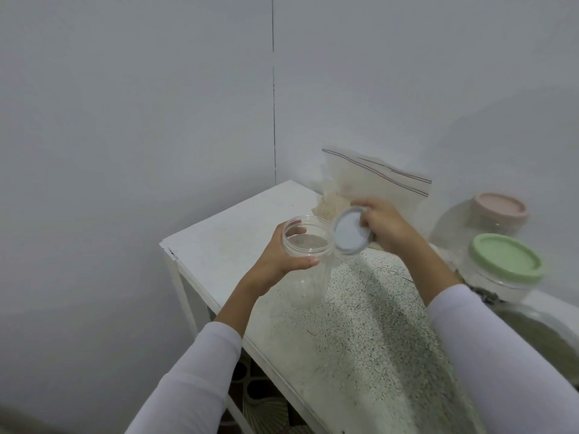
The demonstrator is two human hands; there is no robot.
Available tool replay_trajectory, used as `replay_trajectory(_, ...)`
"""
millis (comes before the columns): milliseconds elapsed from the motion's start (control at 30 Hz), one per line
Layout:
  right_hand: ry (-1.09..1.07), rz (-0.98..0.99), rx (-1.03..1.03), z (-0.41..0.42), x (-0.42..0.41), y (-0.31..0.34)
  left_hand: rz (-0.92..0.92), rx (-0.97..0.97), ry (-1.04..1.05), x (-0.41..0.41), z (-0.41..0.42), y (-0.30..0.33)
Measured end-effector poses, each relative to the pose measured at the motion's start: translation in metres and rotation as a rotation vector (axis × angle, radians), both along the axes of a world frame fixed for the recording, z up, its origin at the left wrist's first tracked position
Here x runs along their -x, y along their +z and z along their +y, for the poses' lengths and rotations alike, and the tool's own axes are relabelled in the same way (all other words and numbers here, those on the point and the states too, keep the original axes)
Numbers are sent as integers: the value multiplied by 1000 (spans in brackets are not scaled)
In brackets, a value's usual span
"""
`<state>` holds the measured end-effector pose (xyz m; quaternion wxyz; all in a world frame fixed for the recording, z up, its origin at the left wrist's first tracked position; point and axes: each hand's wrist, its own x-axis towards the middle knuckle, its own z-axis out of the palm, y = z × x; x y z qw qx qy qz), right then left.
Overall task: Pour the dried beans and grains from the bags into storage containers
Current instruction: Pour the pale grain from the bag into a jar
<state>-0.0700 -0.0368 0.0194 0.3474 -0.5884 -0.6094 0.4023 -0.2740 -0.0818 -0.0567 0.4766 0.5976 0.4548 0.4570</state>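
My left hand (282, 255) grips a clear plastic jar (308, 261) just below its open mouth, holding it upright above the white table (219, 233). The jar looks empty. My right hand (383, 228) holds the jar's round pale lid (350, 234) tilted beside the jar's rim, apart from it. Behind my hands a clear zip bag (376, 183) with pale grains leans against the wall. A large clear bag of small speckled grains (376, 324) lies across the table under my right forearm.
At the right stand a clear jar with a green lid (506, 256) and another with a pink lid (499, 208). A further clear container (542, 333) sits at the right edge. The table stands in a wall corner, with patterned floor below.
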Motion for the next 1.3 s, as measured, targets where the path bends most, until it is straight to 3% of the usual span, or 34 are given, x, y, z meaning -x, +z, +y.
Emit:
replay_trajectory(100,-88,-85,149,-1,-14,-42,1,-12,0,1,-1,1)
replay_trajectory(233,-34,-174,288,-11,-24,-83,-3,-12,-2,-2,-1,2)
replay_trajectory(467,-135,-385,92,-16,-23,-119,24,-16,-36,1,0,6)
replay_trajectory(633,-226,-491,66,-13,-20,-126,23,-38,-66,3,1,4)
replay_trajectory(800,-294,-450,-22,-7,-17,-111,52,20,-126,18,2,1)
replay_trajectory(933,-335,-371,-187,5,-16,-77,-150,169,-18,30,11,13)
replay_trajectory(1033,-357,-353,-310,22,-18,-47,-155,149,79,38,29,27)
replay_trajectory(1300,-389,-679,-607,92,-24,9,16,52,182,27,85,60)
